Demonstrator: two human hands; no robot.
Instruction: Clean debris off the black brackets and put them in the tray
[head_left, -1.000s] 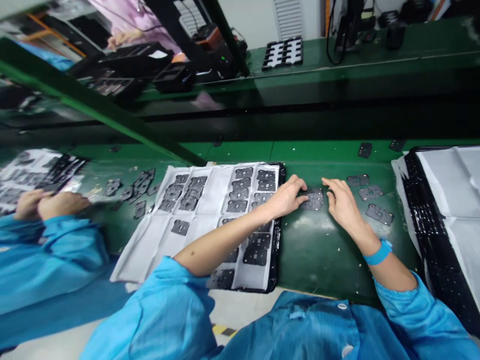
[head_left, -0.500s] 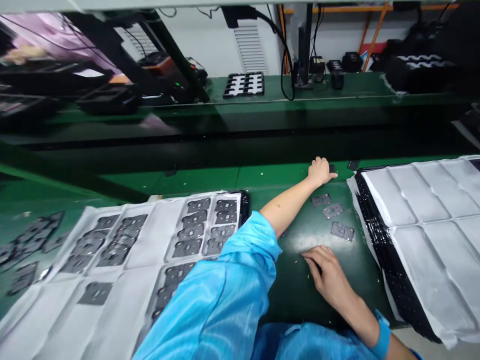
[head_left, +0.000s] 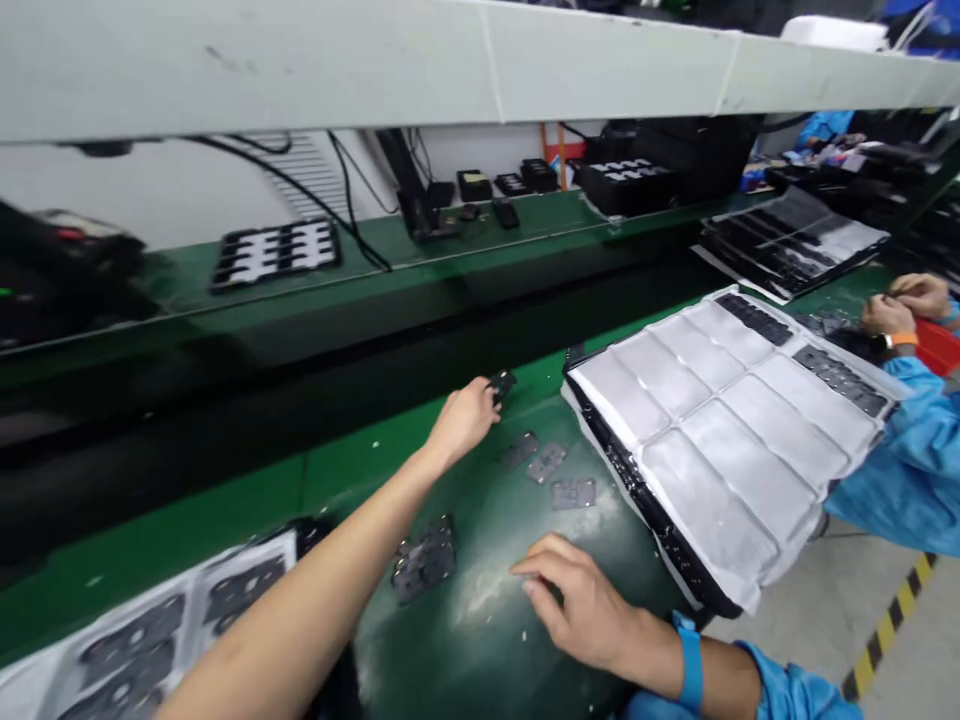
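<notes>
My left hand (head_left: 463, 418) reaches across the green bench, its fingers closed on a small dark flat plate (head_left: 501, 385) with cutouts. Below that hand, three similar loose plates, among them a grey plate (head_left: 574, 494), lie flat on the green surface. My right hand (head_left: 574, 600) hovers low over the bench with fingers bent and the thumb a little apart; nothing shows in it. To its left is a small pile of dark plates (head_left: 424, 560), partly beside my left forearm.
A stack of black trays topped by a white compartment tray (head_left: 720, 470) stands at right. At lower left is another white tray (head_left: 191, 600) holding dark plates. A dark trough (head_left: 360, 370) runs behind the bench. A co-worker's hands (head_left: 892, 315) are at far right.
The view has swung to the right. My left hand has lifted a dark plate off the back of the bench. My right hand stays low near the loose plates.
</notes>
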